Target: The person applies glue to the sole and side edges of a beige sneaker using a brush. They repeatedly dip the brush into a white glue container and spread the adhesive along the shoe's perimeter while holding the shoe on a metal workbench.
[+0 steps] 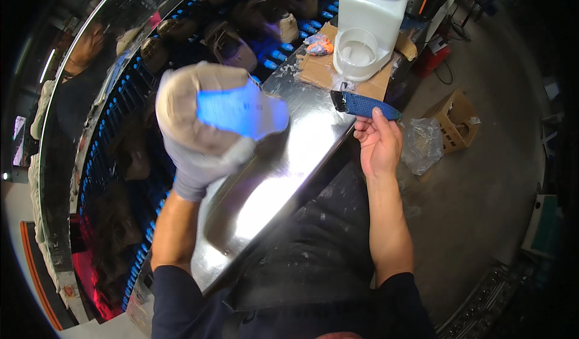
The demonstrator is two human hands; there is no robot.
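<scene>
Clutching a beige rounded shoe [181, 107], its dark print blurred, the grey-gloved left hand [202, 165] hovers at the shiny metal tray's [271, 197] left edge; the bare right hand [381, 149] pinches a blue, black-tipped tool [365, 106] by the tray's far end.

Worn on the head as the left of 2 fisheyes. Faces steeply down and ahead, near the left hand [202, 169] and right hand [382, 149], wide enough to take in floor [482, 200] at the right.
</scene>
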